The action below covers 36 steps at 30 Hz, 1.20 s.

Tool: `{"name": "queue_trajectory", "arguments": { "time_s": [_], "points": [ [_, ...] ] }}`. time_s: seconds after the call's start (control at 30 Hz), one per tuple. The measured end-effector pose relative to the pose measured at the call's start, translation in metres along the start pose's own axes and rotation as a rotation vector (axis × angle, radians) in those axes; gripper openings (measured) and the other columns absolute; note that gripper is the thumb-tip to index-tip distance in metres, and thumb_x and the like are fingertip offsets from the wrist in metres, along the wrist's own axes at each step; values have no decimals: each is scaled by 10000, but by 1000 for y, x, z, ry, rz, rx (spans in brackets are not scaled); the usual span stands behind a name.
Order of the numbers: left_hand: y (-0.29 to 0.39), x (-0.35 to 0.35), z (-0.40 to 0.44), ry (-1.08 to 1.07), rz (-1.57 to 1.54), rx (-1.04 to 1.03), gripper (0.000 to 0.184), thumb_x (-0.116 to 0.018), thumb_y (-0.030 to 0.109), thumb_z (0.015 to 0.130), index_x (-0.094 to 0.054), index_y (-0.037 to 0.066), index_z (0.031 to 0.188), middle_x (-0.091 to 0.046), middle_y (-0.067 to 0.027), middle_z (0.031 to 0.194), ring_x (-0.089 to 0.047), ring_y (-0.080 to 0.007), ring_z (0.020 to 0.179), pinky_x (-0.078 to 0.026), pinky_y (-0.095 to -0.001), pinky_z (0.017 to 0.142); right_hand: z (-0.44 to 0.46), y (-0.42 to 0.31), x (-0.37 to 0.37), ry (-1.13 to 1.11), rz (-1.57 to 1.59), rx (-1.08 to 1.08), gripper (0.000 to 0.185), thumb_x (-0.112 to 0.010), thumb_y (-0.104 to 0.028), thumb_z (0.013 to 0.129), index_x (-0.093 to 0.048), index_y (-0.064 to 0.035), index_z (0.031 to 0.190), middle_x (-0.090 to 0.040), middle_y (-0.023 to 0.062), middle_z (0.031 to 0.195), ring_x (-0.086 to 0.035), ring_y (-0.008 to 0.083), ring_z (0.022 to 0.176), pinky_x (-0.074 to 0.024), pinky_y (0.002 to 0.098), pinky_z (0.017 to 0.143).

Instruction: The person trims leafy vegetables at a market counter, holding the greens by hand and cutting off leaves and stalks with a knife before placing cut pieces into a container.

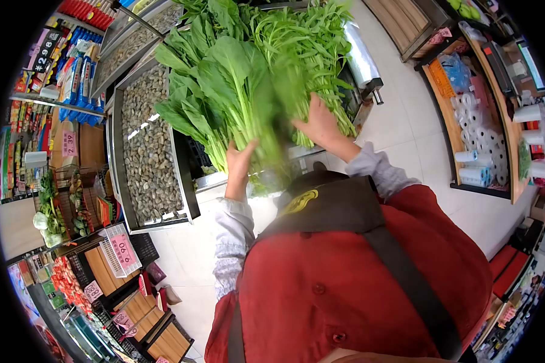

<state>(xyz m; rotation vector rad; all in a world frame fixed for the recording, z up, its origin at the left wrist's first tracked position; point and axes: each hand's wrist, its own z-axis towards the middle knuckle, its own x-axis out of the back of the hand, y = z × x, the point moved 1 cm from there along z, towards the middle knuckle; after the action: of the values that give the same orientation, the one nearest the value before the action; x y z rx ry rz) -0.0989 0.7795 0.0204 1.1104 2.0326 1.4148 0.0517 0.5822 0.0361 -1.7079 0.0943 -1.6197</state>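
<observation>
Broad-leaved greens (pixel 236 72) with pale stems are heaped on the stand in front of me. My left hand (pixel 238 164) is at the stem ends of a bunch, its thumb and fingers round the stems. To the right lies a pile of narrow-leaved greens (pixel 312 54). My right hand (pixel 324 126) rests by the stems of that pile with thumb and fingers apart. Between my hands a bunch of greens is blurred by motion, and clear plastic (pixel 274 180) shows at its lower end.
A metal tray of shellfish (pixel 148 139) stands left of the greens. A roll of wrap (pixel 363 54) lies at the stand's right edge. Shelves with plastic bag rolls (pixel 484 142) are at the right. Wooden crates (pixel 139 311) with price signs are at the lower left.
</observation>
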Motion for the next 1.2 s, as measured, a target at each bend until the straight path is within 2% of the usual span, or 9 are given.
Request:
{"name": "queue_trajectory", "arguments": {
  "time_s": [0.17,0.27,0.43,0.6,0.77,0.87,0.97,1.1,1.2],
  "points": [
    [-1,0,2,-9,-18,1,1090,-815,368,688,-195,-217,1367,-453,-340,1293,-517,-326,1170,-427,-348,970,14,-4,-24,-141,112,-251,888,-690,-359,760,-208,53,1382,-456,323,1256,-553,452,1038,-481,485,855],
    [16,-2,-9,109,76,-16,1043,-805,326,711,-200,-210,1370,-507,-314,1249,-576,-309,1086,-480,-335,893,14,-4,-18,47,134,-135,831,-662,-300,765,-225,34,1387,-469,308,1242,-558,442,1028,-482,486,844],
    [24,6,-17,-65,-185,-34,744,-759,205,777,-365,-138,1306,-639,-183,1045,-652,-200,817,-529,-276,656,15,11,18,146,-78,-28,772,-639,-250,766,-257,15,1383,-495,280,1203,-560,433,1021,-483,486,838],
    [41,7,-29,-47,-147,-14,520,-707,223,828,-510,-80,1203,-650,-132,1004,-637,-185,801,-517,-281,634,12,5,14,70,-237,-60,794,-670,-251,777,-239,3,1393,-494,265,1160,-567,425,984,-488,472,821],
    [39,12,-23,-58,-87,-1,608,-730,262,797,-488,-115,1208,-647,-182,1008,-648,-202,814,-533,-293,679,3,-6,13,69,-241,-13,868,-726,-308,756,-233,6,1398,-483,244,1159,-573,411,951,-489,454,817],
    [28,9,-16,-65,22,-20,791,-781,303,741,-410,-156,1268,-610,-229,1099,-636,-246,935,-515,-312,804,-5,-29,24,325,-243,247,600,-696,-251,785,-444,-21,1278,-534,182,1085,-582,355,927,-492,417,779],
    [37,0,-25,-10,133,-53,796,-791,309,728,-421,-162,1252,-612,-231,1098,-635,-240,938,-516,-310,801,-14,-67,29,25,252,420,90,-622,-126,815,-636,-60,875,-594,89,870,-587,288,853,-480,375,693],
    [12,-1,-10,102,306,-171,852,-794,497,647,-510,-81,1204,-652,-214,1070,-659,-264,940,-526,-330,805,-13,-90,7,81,174,619,92,-626,-159,806,-631,-88,864,-585,68,838,-592,263,804,-486,362,668],
    [9,-3,-11,102,372,-151,840,-778,497,649,-506,-41,1234,-623,-232,1138,-629,-307,1032,-499,-366,879,-7,-97,-8,142,50,728,64,-626,-168,802,-614,-105,813,-569,43,799,-594,228,772,-491,342,646]
  ]
}}
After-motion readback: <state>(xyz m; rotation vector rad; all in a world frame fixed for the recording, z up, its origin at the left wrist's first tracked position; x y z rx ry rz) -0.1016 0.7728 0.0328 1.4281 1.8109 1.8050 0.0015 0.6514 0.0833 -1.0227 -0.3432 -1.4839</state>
